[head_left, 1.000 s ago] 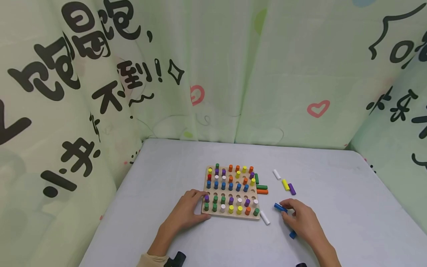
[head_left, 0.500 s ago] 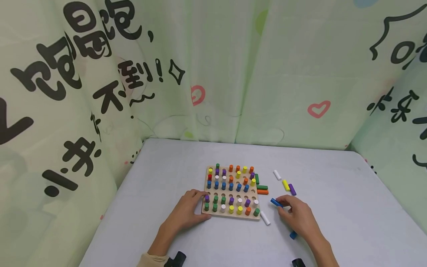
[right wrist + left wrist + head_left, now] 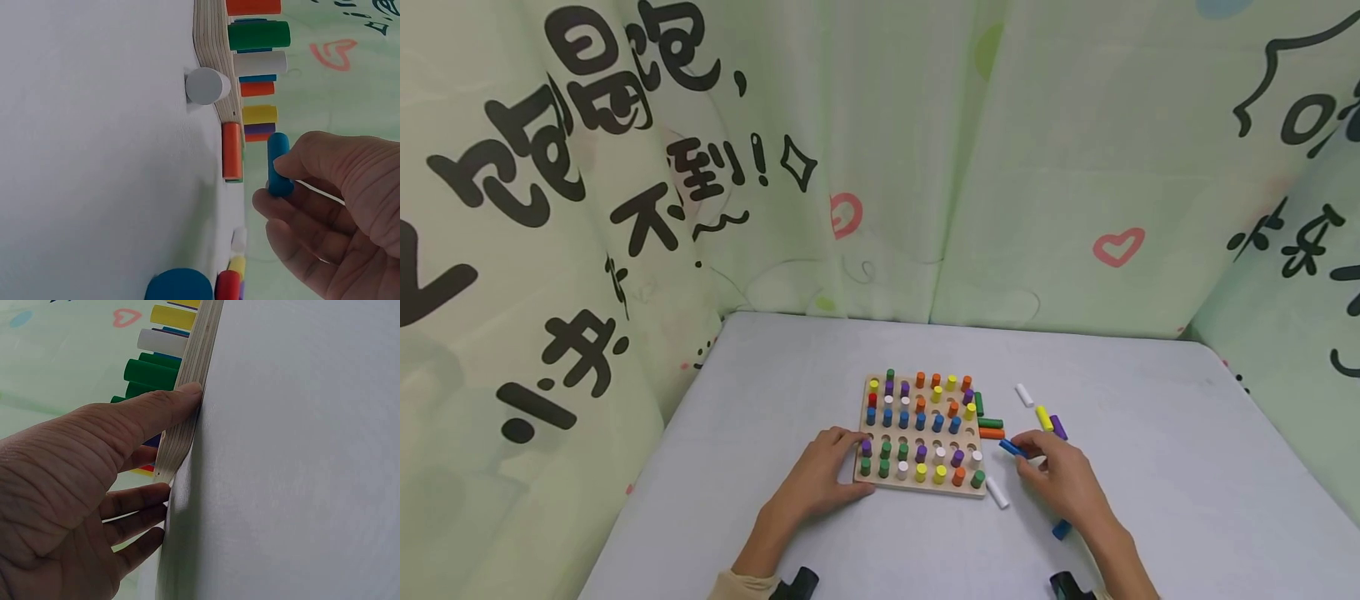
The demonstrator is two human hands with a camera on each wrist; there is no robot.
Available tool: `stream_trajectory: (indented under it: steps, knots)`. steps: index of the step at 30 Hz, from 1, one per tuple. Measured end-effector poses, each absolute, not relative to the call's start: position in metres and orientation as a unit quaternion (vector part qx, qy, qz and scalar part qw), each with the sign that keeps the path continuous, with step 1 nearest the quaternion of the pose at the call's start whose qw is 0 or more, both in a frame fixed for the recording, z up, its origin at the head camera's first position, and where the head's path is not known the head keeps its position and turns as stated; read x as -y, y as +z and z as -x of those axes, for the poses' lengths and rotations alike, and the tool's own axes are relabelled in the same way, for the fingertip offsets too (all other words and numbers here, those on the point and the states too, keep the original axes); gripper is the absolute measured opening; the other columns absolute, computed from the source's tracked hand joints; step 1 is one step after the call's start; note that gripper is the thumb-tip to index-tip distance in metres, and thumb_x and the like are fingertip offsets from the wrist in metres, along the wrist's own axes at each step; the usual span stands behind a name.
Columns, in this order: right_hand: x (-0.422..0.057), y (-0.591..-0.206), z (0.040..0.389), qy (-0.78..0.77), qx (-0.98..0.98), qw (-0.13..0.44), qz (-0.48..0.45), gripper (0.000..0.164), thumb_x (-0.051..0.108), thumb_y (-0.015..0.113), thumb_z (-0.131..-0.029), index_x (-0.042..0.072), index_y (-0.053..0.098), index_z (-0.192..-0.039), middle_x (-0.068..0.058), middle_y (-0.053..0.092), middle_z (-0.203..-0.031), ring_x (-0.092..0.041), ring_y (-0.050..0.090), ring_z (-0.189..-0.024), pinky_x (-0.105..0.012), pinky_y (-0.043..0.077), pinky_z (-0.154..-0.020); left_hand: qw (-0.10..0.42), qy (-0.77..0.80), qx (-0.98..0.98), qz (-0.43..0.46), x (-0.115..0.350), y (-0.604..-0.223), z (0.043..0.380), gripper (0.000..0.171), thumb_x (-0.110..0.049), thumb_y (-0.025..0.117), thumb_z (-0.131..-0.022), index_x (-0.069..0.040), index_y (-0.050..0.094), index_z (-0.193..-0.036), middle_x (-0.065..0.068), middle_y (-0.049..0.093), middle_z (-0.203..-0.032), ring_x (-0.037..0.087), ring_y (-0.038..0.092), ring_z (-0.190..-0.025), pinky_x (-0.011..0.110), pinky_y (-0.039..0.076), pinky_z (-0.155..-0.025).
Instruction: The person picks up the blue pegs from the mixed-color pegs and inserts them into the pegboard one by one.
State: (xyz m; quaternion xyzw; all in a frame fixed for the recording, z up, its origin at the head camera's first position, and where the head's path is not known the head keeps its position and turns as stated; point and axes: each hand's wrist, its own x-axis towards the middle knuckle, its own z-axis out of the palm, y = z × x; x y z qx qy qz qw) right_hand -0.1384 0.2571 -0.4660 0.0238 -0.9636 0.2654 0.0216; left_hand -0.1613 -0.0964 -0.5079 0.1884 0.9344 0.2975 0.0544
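A wooden pegboard (image 3: 917, 435) holds rows of coloured pegs standing in its holes, with some holes bare. My left hand (image 3: 820, 475) grips the board's near left corner, thumb along the front edge and index finger at the left side. In the left wrist view the thumb (image 3: 169, 403) presses the plywood edge while the other fingers spread beside it. My right hand (image 3: 1063, 479) pinches a blue peg (image 3: 1011, 447) between thumb and fingers, just right of the board. That blue peg (image 3: 275, 147) is raised above the table in the right wrist view.
Green pegs (image 3: 991, 423) and an orange peg (image 3: 992, 433) lie against the board's right side. A white peg (image 3: 997, 493) lies by its near right corner. Farther right are white (image 3: 1024, 395), yellow (image 3: 1043, 418) and purple (image 3: 1058, 427) pegs. Another blue peg (image 3: 1061, 530) lies beside my right wrist.
My right hand has moved left, bringing the pinched blue peg closer to the board. The left hand has stayed at the board's corner.
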Motion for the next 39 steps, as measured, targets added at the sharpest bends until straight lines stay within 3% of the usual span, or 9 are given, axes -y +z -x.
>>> stream_trajectory:
  steps: [12, 22, 39]
  knots:
    - [-0.248, -0.466, 0.145, 0.271, 0.961, 0.039, -0.033, 0.027, 0.010, 0.074, -0.091, 0.004, 0.071, -0.117, -0.009, 0.073, -0.107, -0.019, 0.063, -0.088, -0.032, 0.058, -0.075, 0.048, 0.300, -0.933, -0.192, 0.097, -0.507, 0.162, 0.073, -0.044, 0.086, -0.080, -0.014, 0.058, -0.141, 0.011, 0.059, -0.132, 0.031, 0.055, -0.124, 0.052, 0.049, -0.106]
    - [-0.243, -0.463, 0.149, 0.285, 0.955, 0.064, -0.041, 0.023, 0.007, 0.073, -0.091, 0.004, 0.071, -0.114, -0.006, 0.072, -0.103, -0.018, 0.062, -0.086, -0.021, 0.051, -0.068, 0.056, 0.299, -0.934, -0.187, 0.096, -0.505, 0.161, 0.073, -0.044, 0.085, -0.081, -0.014, 0.057, -0.141, 0.010, 0.059, -0.134, 0.031, 0.054, -0.126, 0.052, 0.048, -0.107]
    - [-0.234, -0.470, 0.163, 0.300, 0.949, 0.062, -0.072, 0.021, 0.007, 0.072, -0.091, 0.003, 0.071, -0.112, -0.009, 0.072, -0.106, -0.018, 0.064, -0.089, -0.021, 0.054, -0.072, 0.055, 0.295, -0.936, -0.183, 0.096, -0.505, 0.161, 0.073, -0.044, 0.085, -0.081, -0.014, 0.057, -0.141, 0.010, 0.058, -0.134, 0.030, 0.054, -0.126, 0.051, 0.049, -0.107]
